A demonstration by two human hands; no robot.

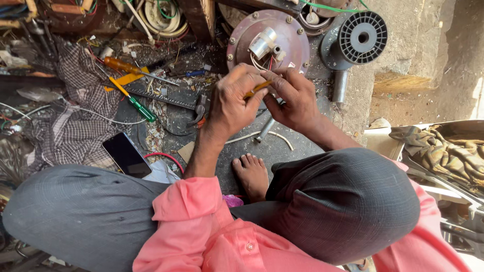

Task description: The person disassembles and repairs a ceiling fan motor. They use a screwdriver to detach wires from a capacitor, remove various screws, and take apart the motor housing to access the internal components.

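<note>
My left hand [233,103] and my right hand [294,98] meet in front of a round maroon motor housing [291,38] with bolts around its rim. Both pinch a thin yellow-orange sleeve or wire piece [257,89] between the fingertips. Wires, white and red among them, come out of the housing near a silver cylinder [262,42] on top of it. I sit cross-legged in grey trousers and a pink shirt, with my bare foot [251,174] below the hands.
An orange-handled screwdriver [132,69], a green-and-yellow screwdriver [135,102], pliers [199,111] and a dark phone [126,154] lie on the cluttered floor at left. A checked cloth [75,121] lies left. A black wire spool [360,38] stands upper right. Crumpled fabric [443,151] lies at right.
</note>
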